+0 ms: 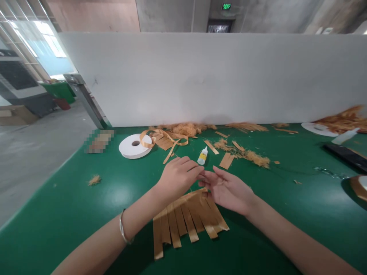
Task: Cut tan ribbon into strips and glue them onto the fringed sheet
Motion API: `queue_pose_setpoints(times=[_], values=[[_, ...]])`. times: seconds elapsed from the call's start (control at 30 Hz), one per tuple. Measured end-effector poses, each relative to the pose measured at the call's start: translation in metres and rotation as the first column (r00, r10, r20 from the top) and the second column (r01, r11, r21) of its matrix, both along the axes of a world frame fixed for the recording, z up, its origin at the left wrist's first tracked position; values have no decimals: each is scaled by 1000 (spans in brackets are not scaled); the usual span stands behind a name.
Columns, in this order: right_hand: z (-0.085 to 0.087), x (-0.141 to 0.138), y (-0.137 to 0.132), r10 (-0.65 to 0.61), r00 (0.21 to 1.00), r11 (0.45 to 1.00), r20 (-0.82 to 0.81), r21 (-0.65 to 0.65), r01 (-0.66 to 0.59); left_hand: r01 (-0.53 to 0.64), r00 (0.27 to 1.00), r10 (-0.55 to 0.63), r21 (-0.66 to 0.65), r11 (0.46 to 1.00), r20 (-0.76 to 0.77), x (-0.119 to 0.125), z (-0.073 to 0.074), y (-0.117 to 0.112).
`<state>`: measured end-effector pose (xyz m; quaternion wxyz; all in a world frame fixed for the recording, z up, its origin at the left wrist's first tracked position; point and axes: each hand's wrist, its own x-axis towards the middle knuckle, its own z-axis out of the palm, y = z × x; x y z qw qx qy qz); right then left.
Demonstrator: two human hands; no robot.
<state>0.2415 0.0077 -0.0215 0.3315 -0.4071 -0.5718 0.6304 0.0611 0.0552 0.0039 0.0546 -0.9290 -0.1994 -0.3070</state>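
Observation:
My left hand (pixel 181 173), a bangle on its wrist, is closed with the fingertips pressed together against the fingers of my right hand (pixel 229 191). Whatever the left fingertips hold, if anything, is hidden. The right hand is turned palm up, its thumb held apart and its fingers loosely bent; nothing shows in its palm. Just below both hands a row of tan ribbon strips (pixel 186 219) lies fanned out, joined along the top edge and loose at the lower ends. A small glue bottle (pixel 203 156) with a yellow label lies right beyond the fingertips.
On the green table (pixel 114 198) lie a white ribbon spool (pixel 129 149), a loose tan ribbon (pixel 172 151), frayed fibres (pixel 255 157) and short ribbon pieces (pixel 226 160). A black phone-like object (pixel 346 156) lies at right. A white panel (pixel 200 80) stands behind.

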Motion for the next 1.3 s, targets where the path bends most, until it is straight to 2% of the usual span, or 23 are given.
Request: queue_pose_setpoints(times=[0.07, 0.13, 0.2, 0.33, 0.4, 0.47, 0.57, 0.67, 0.77, 0.87, 0.93, 1.03, 1.13, 1.2, 1.3], values=[[1, -1, -2, 42, 999, 999, -28, -23, -42, 88, 989, -77, -86, 992, 124, -3, -5, 4], [1, 0, -5, 83, 997, 996, 0, 18, -83, 124, 965, -68, -210, 970, 255, -5, -9, 7], [1, 0, -6, 100, 991, 989, 90, 100, -109, 98, 938, 39, -371, 924, 346, -6, -11, 8], [0, 4, -6, 56, 959, 955, 278, 264, -133, 112, 866, 239, -636, 763, 440, -9, -9, 14], [-1, 7, -5, 40, 965, 957, 258, 267, -111, 139, 819, 312, -693, 707, 483, -13, -6, 20], [-4, 11, -2, 29, 980, 973, 195, 219, -72, 127, 774, 387, -722, 680, 501, -19, -3, 26], [-8, 15, 5, -33, 995, 989, 96, 145, 19, 10, 744, 480, -726, 688, 464, -27, -2, 34], [-12, 14, 12, -133, 991, 988, -15, 75, 134, -103, 827, 429, -651, 752, 364, -31, -10, 35], [-16, 9, 17, -236, 955, 972, -181, -40, 232, -68, 913, 298, -613, 787, 281, -27, -21, 32], [-20, 6, 19, -342, 873, 936, -348, -202, 287, -11, 961, 180, -619, 785, 211, -19, -30, 31], [-24, 7, 21, -405, 829, 910, -386, -262, 322, 18, 976, 122, -627, 779, 180, -15, -32, 32], [-29, 14, 27, -462, 791, 885, -401, -258, 387, 48, 987, 60, -622, 781, 151, -12, -34, 38], [-37, 23, 33, -504, 736, 863, -452, -236, 446, 35, 995, 28, -578, 815, 100, -15, -34, 44], [-43, 29, 36, -513, 705, 855, -489, -221, 470, 12, 997, 32, -550, 835, 71, -18, -34, 46], [-51, 37, 40, -504, 693, 857, -515, -202, 474, -66, 995, 96, -563, 824, 24, -23, -31, 50]])
